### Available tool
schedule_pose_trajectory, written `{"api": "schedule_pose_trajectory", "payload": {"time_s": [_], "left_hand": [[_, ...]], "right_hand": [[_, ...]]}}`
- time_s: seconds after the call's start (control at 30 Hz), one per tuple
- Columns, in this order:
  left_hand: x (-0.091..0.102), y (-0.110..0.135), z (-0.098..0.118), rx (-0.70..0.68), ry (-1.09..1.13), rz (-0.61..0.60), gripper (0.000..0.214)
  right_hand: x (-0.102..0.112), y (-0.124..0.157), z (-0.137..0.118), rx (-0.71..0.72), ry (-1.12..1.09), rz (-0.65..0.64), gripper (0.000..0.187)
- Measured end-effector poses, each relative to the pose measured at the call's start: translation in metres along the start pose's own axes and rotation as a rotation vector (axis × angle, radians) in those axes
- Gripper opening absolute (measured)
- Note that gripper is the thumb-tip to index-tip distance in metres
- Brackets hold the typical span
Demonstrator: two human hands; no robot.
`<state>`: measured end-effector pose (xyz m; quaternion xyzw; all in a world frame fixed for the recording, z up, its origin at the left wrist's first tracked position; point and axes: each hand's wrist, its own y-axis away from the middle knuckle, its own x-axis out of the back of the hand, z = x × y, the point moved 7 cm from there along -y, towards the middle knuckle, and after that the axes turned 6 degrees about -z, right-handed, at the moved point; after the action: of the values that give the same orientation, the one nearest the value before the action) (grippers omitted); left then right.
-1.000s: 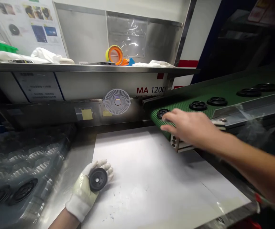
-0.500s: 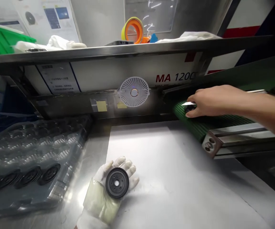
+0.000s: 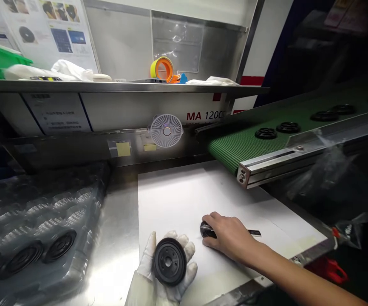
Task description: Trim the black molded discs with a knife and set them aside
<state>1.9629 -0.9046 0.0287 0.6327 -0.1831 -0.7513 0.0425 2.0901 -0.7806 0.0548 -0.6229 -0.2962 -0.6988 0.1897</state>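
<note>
Left: my white-gloved hand [image 3: 147, 265] cups a black round rubber disc [image 3: 169, 261].
Right: my bare hand [image 3: 230, 236] closes over a small dark object [image 3: 207, 230].

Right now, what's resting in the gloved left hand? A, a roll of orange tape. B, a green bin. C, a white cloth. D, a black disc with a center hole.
D. The black disc lies on the palm of the gloved left hand, its center hole facing up.
</note>
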Motion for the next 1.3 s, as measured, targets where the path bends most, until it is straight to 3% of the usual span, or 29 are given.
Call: {"api": "schedule_pose_trajectory", "payload": {"time_s": [0.17, 0.27, 0.37, 0.47, 0.6, 0.7, 0.83, 0.9, 1.0, 1.1, 1.17, 1.23, 1.3], "left_hand": [[0.002, 0.009, -0.002, 0.1, 0.069, -0.008, 0.042], [0.005, 0.019, -0.003, 0.109, 0.07, 0.016, 0.039], [0.007, 0.029, -0.008, 0.102, 0.068, 0.012, 0.04], [0.006, 0.036, -0.014, 0.083, 0.06, -0.031, 0.041], [-0.001, 0.045, -0.024, 0.026, 0.061, -0.133, 0.044], [-0.003, 0.051, -0.026, -0.054, 0.024, -0.143, 0.044], [-0.004, 0.059, -0.03, -0.128, -0.033, -0.106, 0.042], [-0.005, 0.063, -0.035, -0.133, -0.042, -0.085, 0.041], [-0.008, 0.068, -0.038, -0.161, -0.117, -0.07, 0.042], [-0.007, 0.063, -0.017, -0.272, -0.461, 0.001, 0.048], [-0.008, 0.052, 0.02, -0.452, -0.989, 0.11, 0.05], [-0.017, 0.038, 0.061, -0.688, -1.711, 0.285, 0.049], [-0.011, 0.017, 0.099, -0.773, -1.896, 0.382, 0.043]], "right_hand": [[0.008, 0.021, 0.016, -0.073, -0.211, 0.077, 0.049], [0.022, 0.041, 0.022, -0.05, -0.401, 0.175, 0.046], [0.033, 0.062, 0.018, -0.013, -0.607, 0.169, 0.039], [0.036, 0.08, 0.01, -0.024, -0.835, 0.11, 0.043], [0.041, 0.097, 0.009, 0.004, -1.007, 0.216, 0.05], [0.038, 0.099, 0.017, 0.034, -1.014, 0.285, 0.05], [0.023, 0.093, 0.021, 0.119, -0.813, 0.311, 0.028], [0.011, 0.09, 0.021, 0.159, -0.737, 0.316, 0.026], [-0.008, 0.089, 0.028, 0.1, -0.703, 0.351, 0.029], [-0.021, 0.09, 0.043, -0.004, -0.741, 0.394, 0.032], [-0.024, 0.091, 0.054, -0.045, -0.789, 0.418, 0.034], [-0.022, 0.092, 0.063, -0.062, -0.849, 0.438, 0.033], [-0.017, 0.092, 0.067, -0.057, -0.914, 0.435, 0.031]]}}
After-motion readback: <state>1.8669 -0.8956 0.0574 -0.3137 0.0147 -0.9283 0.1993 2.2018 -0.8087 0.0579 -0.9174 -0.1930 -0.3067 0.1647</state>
